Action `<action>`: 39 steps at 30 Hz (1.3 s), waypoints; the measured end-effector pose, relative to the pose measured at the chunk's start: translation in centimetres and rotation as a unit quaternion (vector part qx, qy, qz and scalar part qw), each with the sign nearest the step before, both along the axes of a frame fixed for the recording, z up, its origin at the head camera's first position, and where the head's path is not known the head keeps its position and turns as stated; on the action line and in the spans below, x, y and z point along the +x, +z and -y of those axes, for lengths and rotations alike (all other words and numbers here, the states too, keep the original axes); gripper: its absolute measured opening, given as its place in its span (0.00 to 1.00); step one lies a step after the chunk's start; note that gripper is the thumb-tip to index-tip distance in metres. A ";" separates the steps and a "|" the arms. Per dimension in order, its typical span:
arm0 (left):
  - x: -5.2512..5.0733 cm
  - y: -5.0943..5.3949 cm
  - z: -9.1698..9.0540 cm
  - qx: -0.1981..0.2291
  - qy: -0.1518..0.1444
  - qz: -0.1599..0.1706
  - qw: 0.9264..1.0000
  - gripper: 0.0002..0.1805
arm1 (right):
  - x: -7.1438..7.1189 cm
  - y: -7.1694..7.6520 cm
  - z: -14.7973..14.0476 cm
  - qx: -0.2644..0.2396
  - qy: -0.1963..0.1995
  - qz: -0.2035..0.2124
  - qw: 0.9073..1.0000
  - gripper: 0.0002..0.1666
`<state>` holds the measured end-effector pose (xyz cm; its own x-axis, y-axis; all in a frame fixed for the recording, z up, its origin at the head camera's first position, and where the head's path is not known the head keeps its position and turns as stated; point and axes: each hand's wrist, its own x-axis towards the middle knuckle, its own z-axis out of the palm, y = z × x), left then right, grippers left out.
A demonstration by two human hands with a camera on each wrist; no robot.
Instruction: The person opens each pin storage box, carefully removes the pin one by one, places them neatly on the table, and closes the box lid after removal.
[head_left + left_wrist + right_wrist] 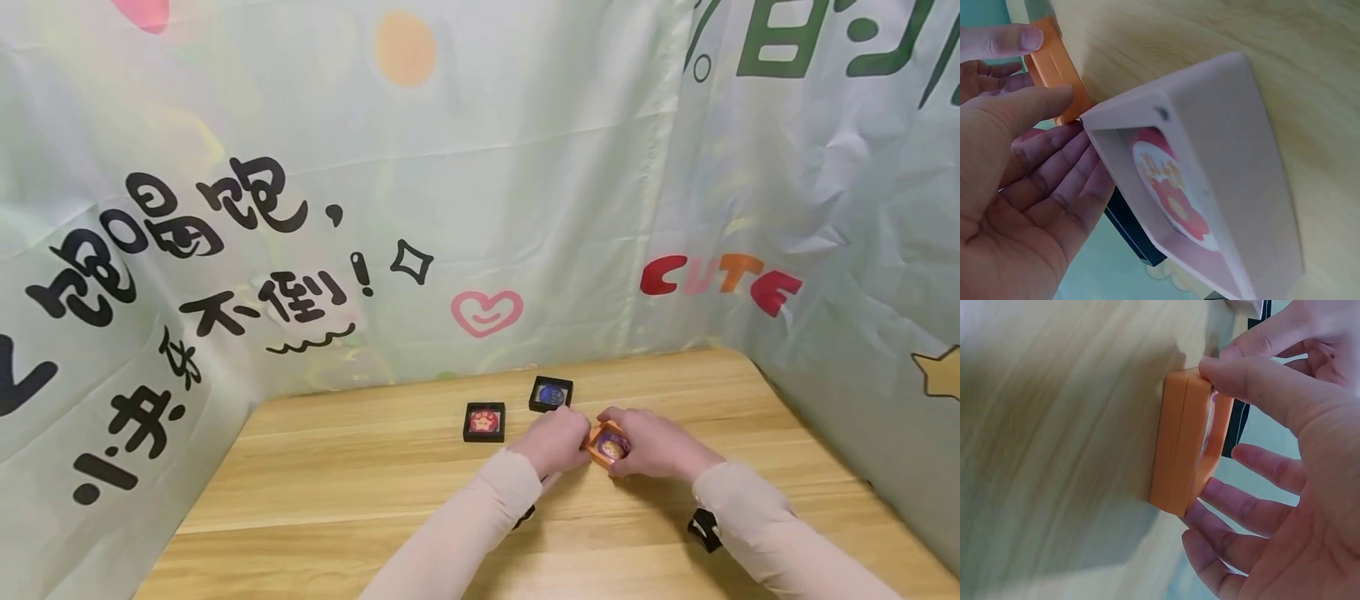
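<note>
Right hand (1325,487) holds orange box (1175,447); left hand (1300,328) near corner.

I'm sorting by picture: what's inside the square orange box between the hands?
A round purple disc with a yellowish design shows inside the square orange box. The right hand covers part of the box's rim; anything beneath the disc is hidden.

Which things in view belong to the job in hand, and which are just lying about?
In the job:
orange box, held by both hands
left hand
right hand

Apparently just lying about, though possibly the same set:
pale pink box, near the left hand
black box with red disc
black box with blue disc
</note>
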<state>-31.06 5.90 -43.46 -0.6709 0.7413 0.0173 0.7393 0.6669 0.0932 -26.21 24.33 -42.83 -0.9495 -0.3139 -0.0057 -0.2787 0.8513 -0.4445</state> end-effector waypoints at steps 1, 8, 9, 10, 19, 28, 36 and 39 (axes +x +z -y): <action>0.0 0.0 0.1 0.002 0.000 0.002 1.000 0.07 | 0.1 -0.1 0.0 0.000 0.003 -0.005 1.000 0.47; 0.7 0.4 1.3 0.024 0.003 0.007 1.000 0.07 | 0.7 -0.4 0.0 -0.003 0.001 -0.038 0.999 0.47; 0.8 0.5 1.5 0.029 0.001 0.005 1.000 0.07 | 0.8 -0.3 -0.1 -0.003 -0.001 -0.043 0.999 0.48; 0.9 0.6 1.7 0.036 -0.001 0.003 0.999 0.06 | 0.9 -0.3 -0.1 -0.002 0.000 -0.050 0.999 0.48; 2.2 1.6 4.0 0.092 -0.017 -0.016 0.995 0.07 | 1.8 0.5 0.5 -0.023 0.007 -0.091 0.996 0.47; 3.7 2.9 6.6 0.177 -0.030 -0.007 0.984 0.05 | 3.0 2.0 1.5 -0.067 0.027 -0.138 0.988 0.45; 5.2 3.9 9.2 0.246 -0.030 0.004 0.969 0.07 | 4.2 3.6 3.0 -0.112 0.045 -0.128 0.984 0.46; 5.7 4.2 10.0 0.271 -0.030 0.013 0.962 0.08 | 4.5 4.0 3.6 -0.123 0.057 -0.135 0.982 0.46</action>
<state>-25.36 -4.11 -39.31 -0.6329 0.6655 0.3956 0.7675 0.4721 0.4337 -21.72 20.72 -38.83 -0.8650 -0.3781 0.3299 -0.5012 0.6837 -0.5304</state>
